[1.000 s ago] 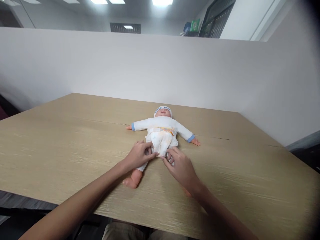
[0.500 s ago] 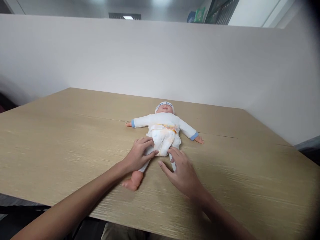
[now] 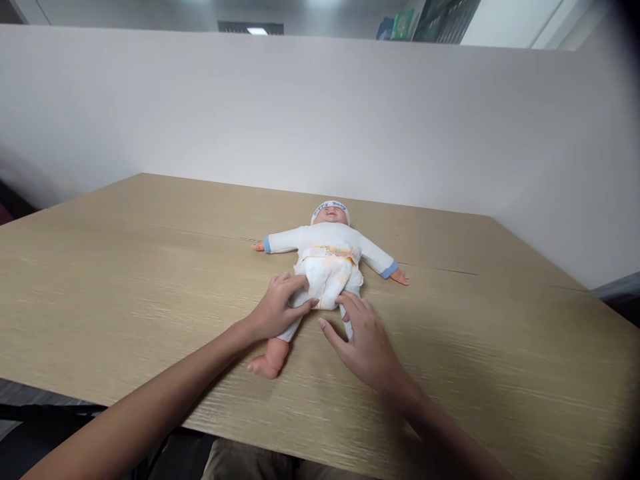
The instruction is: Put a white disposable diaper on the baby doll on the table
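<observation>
A baby doll [image 3: 327, 233] in a white top with blue cuffs lies on its back, head away from me, arms spread. A white diaper [image 3: 327, 277] with an orange printed waistband is around its hips, over white trousers. My left hand [image 3: 280, 303] rests over the doll's leg at the left, thumb and fingers apart, their tips touching the diaper's edge. On the other side, my right hand [image 3: 365, 340] has its fingertips at the diaper's right leg edge and its thumb stretched away. That hand largely hides the leg there; a bare foot [image 3: 270, 360] shows at the left.
The doll lies on a wide wooden table [image 3: 150, 280] with a thin seam across it. A pale partition [image 3: 300, 113] rises behind the table. Past its top are a green item [image 3: 401, 25] and a dark slatted frame [image 3: 445, 20].
The view has shifted very slightly. Both hands stay at the diaper's leg edges with almost the same finger positions, and the doll lies as before.
</observation>
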The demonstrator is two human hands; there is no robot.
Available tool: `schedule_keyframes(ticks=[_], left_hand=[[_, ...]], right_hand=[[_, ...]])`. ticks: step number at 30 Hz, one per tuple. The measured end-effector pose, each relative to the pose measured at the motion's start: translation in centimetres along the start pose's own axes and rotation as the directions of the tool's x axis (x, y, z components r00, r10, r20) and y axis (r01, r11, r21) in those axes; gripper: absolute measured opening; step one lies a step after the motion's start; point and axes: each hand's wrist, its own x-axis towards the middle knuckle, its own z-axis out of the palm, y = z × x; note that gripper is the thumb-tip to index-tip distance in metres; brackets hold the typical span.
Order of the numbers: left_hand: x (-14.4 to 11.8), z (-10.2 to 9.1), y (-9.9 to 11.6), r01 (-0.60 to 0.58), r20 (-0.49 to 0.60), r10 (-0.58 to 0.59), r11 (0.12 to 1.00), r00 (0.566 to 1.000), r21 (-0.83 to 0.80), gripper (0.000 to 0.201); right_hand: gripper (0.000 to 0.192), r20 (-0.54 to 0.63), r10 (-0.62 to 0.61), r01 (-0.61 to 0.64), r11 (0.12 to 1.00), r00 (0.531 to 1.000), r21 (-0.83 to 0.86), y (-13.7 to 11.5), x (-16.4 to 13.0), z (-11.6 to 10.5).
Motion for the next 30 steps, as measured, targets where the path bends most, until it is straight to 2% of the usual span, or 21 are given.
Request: schedule_keyframes(ticks=[5, 10, 13, 18, 21, 25, 30], left_hand=[[0.1, 0.5, -0.6, 0.009, -0.059, -0.011, 0.999, 0.998, -0.039, 0.026], [0.1, 0.7, -0.8, 0.039, -0.102, -0.047, 0.997, 0.994, -0.074, 0.028], [0.1, 0.7, -1.0, 0.06, -0.122, -0.083, 0.982, 0.989, -0.181, 0.03], [-0.1, 1.4, -1.8, 0.12, -0.116, -0.172, 0.925, 0.978, -0.361, 0.04], [-0.3, 1.8, -2.0, 0.15, -0.14, -0.226, 0.897, 0.964, -0.416, 0.049], [-0.6, 1.7, -1.5, 0.17, -0.107, -0.245, 0.872, 0.964, -0.459, 0.055], [-0.5, 0.7, -0.6, 0.159, -0.092, -0.198, 0.934, 0.976, -0.32, 0.037]], right_hand=[[0.02, 0.019, 0.034, -0.034, 0.999, 0.999, 0.022, 0.2, 0.3, -0.2], [0.024, -0.014, 0.194, -0.191, 0.976, 0.981, 0.104, 0.8, 0.8, -0.1], [0.025, -0.039, 0.293, -0.279, 0.938, 0.955, 0.204, 1.1, 1.0, 0.0], [0.037, -0.083, 0.336, -0.308, 0.92, 0.938, 0.243, 1.6, 1.2, -0.8], [0.041, -0.041, 0.38, -0.358, 0.897, 0.924, 0.258, 1.8, 1.3, -1.6], [0.033, 0.018, 0.359, -0.351, 0.901, 0.933, 0.254, 2.0, 1.4, -2.3], [0.025, 0.038, 0.269, -0.272, 0.95, 0.962, 0.154, 1.6, 1.4, -2.6]])
